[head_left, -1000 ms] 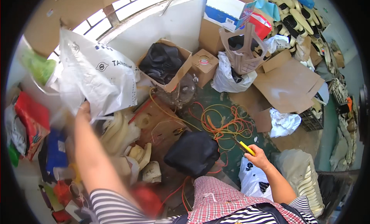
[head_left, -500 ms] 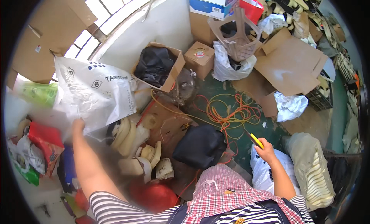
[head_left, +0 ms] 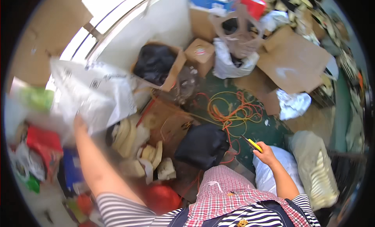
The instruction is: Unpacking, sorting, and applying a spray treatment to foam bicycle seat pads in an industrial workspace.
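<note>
At the left, my left hand [head_left: 80, 123] grips the near edge of a large white plastic sack [head_left: 95, 92] with dark print. The sack hangs partly crumpled in front of the wall, and my fingertips are blurred against it. Over on the right, my right hand [head_left: 265, 153] is closed round a yellow utility knife [head_left: 254, 145], its thin dark tip pointing up and left. Just beyond that hand lies a loose coil of orange and yellow cord [head_left: 234, 112]. A full white bag [head_left: 275, 168] stands under my right forearm.
A black cushion-like bundle [head_left: 202, 145] lies before me, with cream foam pieces [head_left: 150, 154] to its left. An open carton [head_left: 177, 72] holds black material. Beyond stand a small box [head_left: 200, 55] and an upturned plastic stool [head_left: 240, 35]. Flattened cardboard [head_left: 295, 63] lies right.
The white sack has shifted and creased more in my left hand. My right hand with the knife has moved slightly left and down. The view has tilted a little.
</note>
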